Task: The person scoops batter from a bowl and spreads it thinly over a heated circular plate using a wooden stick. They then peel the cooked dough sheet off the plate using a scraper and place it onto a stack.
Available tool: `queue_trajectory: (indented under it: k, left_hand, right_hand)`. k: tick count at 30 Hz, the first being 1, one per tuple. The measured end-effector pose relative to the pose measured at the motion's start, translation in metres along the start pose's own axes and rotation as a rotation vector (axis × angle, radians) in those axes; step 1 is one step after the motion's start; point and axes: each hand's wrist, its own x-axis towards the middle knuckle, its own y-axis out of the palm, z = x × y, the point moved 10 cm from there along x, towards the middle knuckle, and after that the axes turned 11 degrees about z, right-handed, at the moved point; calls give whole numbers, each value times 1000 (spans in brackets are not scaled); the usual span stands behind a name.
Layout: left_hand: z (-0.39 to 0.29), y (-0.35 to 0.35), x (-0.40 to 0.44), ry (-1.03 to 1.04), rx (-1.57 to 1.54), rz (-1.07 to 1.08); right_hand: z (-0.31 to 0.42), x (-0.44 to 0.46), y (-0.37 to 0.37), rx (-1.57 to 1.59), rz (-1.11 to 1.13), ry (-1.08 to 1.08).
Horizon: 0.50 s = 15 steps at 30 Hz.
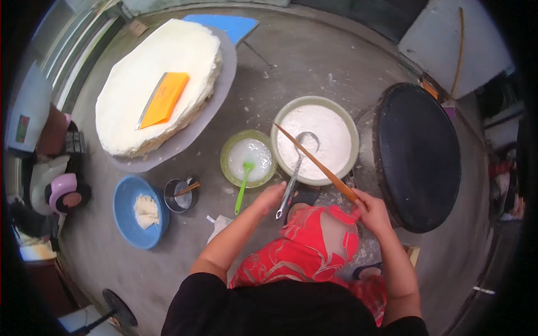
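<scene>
My right hand (371,210) is closed round the broad end of a long, tapered wooden spatula (322,168). Its thin tip reaches up and left across a pale bowl (355,120) of white batter (330,117). A metal ladle (295,176) rests in that bowl, its handle hanging over the near rim. Beside the handle is my left hand (270,197); its fingers do not cover the handle, and I cannot tell whether they touch it. Left of the batter, a smaller green bowl (225,162) holds whitish liquid and a bright green spatula (242,190).
A round black griddle (420,157) stands at right. At upper left, an orange scraper (164,101) lies on a thick pale stack (134,73) on a round board (224,73). A blue basin (159,227) with dough (146,211) and a metal pot (175,201) are at left.
</scene>
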Motion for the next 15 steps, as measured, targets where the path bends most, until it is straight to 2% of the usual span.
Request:
queue_trajectory:
  k: [1,3,4,7,8,9,11,12,14,15]
  left_hand:
    - [-1,1,9,-9,18,15]
    - [3,30,24,-112,-445,199]
    - [3,28,30,-116,-500,107]
    - [12,23,49,-195,-577,105]
    - [2,19,43,-192,-430,-89]
    - [-3,32,33,-203,-413,-85]
    - [-43,24,7,-20,110,-287]
    - [-45,32,-2,-28,126,-279]
    - [-80,46,-23,195,607,-358]
    - [-72,44,-18,186,620,-354]
  right_hand:
    - [-7,-13,-7,49,-27,-6]
    - [-20,-41,-19,105,-77,-3]
    - [-31,-56,-21,218,-81,48]
    - [-55,-96,-27,396,-111,91]
    - [-63,-107,-28,449,-121,80]
    - [-73,-118,-27,462,-136,86]
    - [-88,-138,-32,475,-211,40]
    - [-97,-145,-31,487,-224,47]
    - [-116,-157,-24,705,-276,45]
    - [-121,-159,-21,718,-282,51]
